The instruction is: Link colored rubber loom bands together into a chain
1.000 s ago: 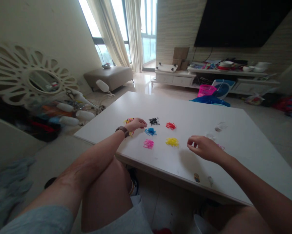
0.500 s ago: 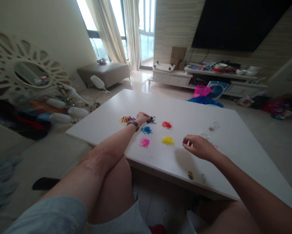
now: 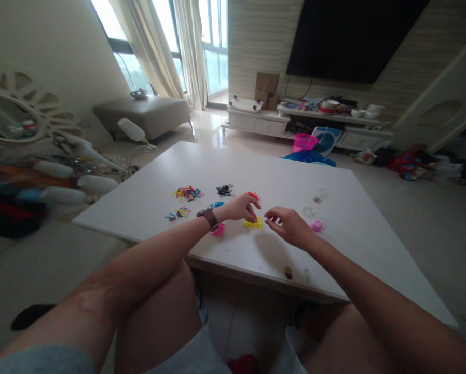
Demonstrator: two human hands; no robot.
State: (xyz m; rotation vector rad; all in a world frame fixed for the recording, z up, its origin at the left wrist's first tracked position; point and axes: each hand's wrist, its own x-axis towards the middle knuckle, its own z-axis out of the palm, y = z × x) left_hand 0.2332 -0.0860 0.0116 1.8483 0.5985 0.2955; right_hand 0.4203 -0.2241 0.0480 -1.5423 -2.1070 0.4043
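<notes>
- Bits [image 3: 252, 224], thin and yellow, piled close by the left fingers [image 3: 252, 199]
- Left fingers half open, right fingers [image 3: 275, 212] curled, slightly open
- Cannot tell if either holds anything

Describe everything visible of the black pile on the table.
The black pile is a loose tangle of thin, rubbery-looking pieces, some looped, straggling at its edges. It lies on the white table, between the multicoloured pile and the red pile. Nothing but the table visibly touches it.
</notes>
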